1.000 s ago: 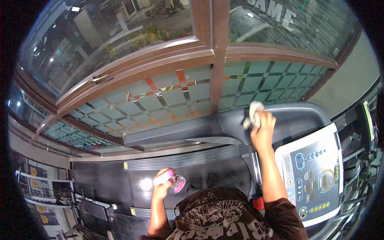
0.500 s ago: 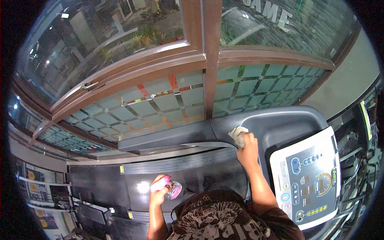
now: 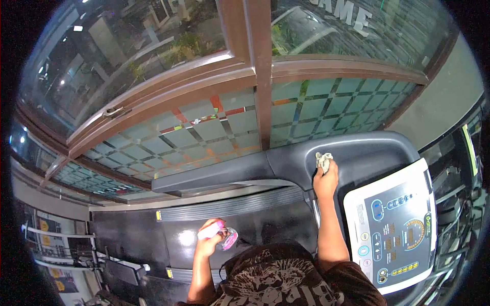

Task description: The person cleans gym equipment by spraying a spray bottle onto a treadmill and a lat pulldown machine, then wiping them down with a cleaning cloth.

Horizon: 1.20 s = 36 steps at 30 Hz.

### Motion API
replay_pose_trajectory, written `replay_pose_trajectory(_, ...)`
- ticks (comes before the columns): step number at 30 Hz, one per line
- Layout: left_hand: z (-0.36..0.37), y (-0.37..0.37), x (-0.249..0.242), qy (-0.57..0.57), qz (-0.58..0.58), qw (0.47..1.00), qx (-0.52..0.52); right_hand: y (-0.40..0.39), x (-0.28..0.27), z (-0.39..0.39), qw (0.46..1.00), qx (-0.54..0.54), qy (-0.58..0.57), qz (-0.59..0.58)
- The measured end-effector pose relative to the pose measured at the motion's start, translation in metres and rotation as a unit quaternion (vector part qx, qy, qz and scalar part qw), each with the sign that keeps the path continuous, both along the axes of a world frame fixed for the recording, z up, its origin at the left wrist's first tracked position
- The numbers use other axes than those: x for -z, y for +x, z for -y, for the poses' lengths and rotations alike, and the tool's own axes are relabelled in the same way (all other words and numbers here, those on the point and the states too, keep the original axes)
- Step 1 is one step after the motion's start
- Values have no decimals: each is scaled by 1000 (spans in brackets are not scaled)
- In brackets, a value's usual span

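Note:
My right hand [image 3: 326,179] is closed around a crumpled pale cloth [image 3: 323,160], which rests against the grey moulded frame of the treadmill [image 3: 286,164], at the recess beside the console. In my left hand [image 3: 207,243] is a clear spray bottle [image 3: 229,238] with a pink and white trigger head [image 3: 211,230], its fingers wrapped round the neck. The bottle is held above the dark running belt. To the right of my right arm lies the white-edged console panel [image 3: 390,224] with its buttons and round dial.
A brown-framed window [image 3: 263,76] with frosted, checkered lower panes runs behind the treadmill's side rail [image 3: 214,173]. A ribbed foot strip [image 3: 229,204] borders the belt. Metal gym equipment [image 3: 66,250] stands at the left, with more at the far right.
My right hand has slid the cloth right and a little up, from the handrail curve into the recess by the console. My left hand has shifted slightly right with the bottle.

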<state>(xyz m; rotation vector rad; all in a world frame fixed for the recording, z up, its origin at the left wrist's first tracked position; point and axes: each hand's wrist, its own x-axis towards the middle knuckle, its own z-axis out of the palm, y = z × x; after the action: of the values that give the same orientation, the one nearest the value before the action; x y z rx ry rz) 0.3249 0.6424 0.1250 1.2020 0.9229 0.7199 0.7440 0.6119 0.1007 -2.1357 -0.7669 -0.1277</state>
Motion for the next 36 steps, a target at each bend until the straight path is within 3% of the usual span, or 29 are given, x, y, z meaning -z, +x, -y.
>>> replay_pose_trajectory(4, -1, 19, -2, -44, 21, 998, 30, -8, -20, 30, 989, -114, -97, 21)
replay_pose_trajectory(8, -4, 38, -10, -4, 33, 998, 56, -4, -60, 57, 972, -173, -112, -110)
replay_pose_trajectory(10, -5, 42, -19, -9, 30, 997, 66, 7, -59, 47, 992, -116, 31, -41)
replay_pose_trajectory(12, -3, 44, -23, 3, 21, 998, 66, 14, -71, 21, 983, -147, 111, 13)
replay_pose_trajectory(15, 5, 40, -25, 35, 8, 997, 61, 8, -37, -18, 977, -140, -23, 158)
replay_pose_trajectory(18, 14, 22, -20, 17, 23, 999, 46, -14, -21, -24, 980, -121, -12, 158)
replay_pose_trajectory(28, 33, -26, 2, -34, 15, 999, -31, -42, -41, 91, 921, -282, -250, 101)
replay_pose_trajectory(32, 27, -35, -16, -11, 14, 1000, -10, -71, -49, 155, 912, -276, -281, 114)
replay_pose_trajectory(36, 15, -49, -37, 18, 7, 1000, -5, -86, -81, 174, 886, -176, -428, 22)
